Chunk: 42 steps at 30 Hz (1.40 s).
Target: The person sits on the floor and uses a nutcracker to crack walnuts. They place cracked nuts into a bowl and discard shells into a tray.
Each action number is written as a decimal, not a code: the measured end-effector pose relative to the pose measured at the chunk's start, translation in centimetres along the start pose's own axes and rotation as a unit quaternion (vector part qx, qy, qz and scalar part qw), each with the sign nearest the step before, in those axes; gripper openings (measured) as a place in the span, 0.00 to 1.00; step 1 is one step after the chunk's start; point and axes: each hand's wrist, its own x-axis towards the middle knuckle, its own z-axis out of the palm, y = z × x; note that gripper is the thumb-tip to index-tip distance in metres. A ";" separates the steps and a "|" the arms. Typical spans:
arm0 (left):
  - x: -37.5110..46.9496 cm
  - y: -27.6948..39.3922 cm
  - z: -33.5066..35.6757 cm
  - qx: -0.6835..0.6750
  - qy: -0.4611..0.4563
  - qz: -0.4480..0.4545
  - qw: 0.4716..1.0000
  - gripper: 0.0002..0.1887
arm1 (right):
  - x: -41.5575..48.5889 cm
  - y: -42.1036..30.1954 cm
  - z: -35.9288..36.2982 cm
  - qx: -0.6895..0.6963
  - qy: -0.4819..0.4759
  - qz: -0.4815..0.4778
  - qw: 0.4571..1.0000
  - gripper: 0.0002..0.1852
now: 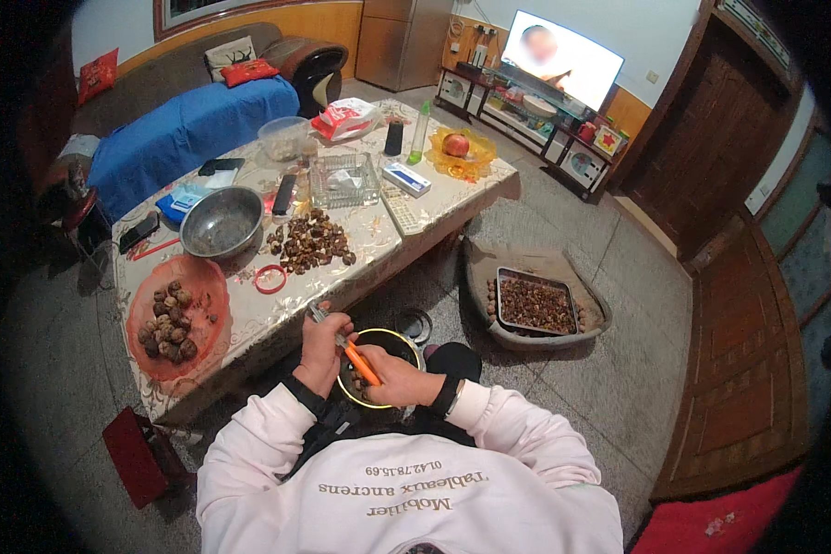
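My right hand [395, 377] is closed on the orange handle of a metal-jawed hand tool [360, 361], perhaps pliers or a nutcracker. At the tool's metal end is my left hand [324, 346], its fingers curled round something small that I cannot make out. Both hands are above a round container with a yellow rim [419, 352], which holds some brown pieces. On the table, whole walnuts [170, 331] lie in a translucent red plastic basin [211, 298]. A heap of cracked walnut pieces [311, 242] lies on the tablecloth, near a steel bowl [221, 223].
The cloth-covered table [381, 260] spans the far side of my hands. On the floor to the right, a metal tray of brown pieces [537, 303] rests in a large basket [526, 341]. A dark red stool [135, 457] stands at lower left. A red ring [270, 279] lies near the table's edge.
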 end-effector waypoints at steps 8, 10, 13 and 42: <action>0.3 0.1 2.2 -0.011 0.017 0.085 0.996 0.16 | 1.4 0.3 0.6 0.077 0.052 0.035 0.995 0.47; 0.7 -0.2 2.0 -0.006 0.026 0.063 0.998 0.15 | 1.6 0.8 1.0 0.045 0.060 0.054 0.996 0.47; 1.0 -1.2 1.8 0.003 0.054 0.034 0.998 0.14 | 1.8 2.2 1.8 0.076 0.039 0.075 0.994 0.46; 2.4 -2.8 2.0 0.051 0.049 0.057 0.996 0.10 | 2.3 2.4 2.7 0.096 0.116 0.100 0.984 0.30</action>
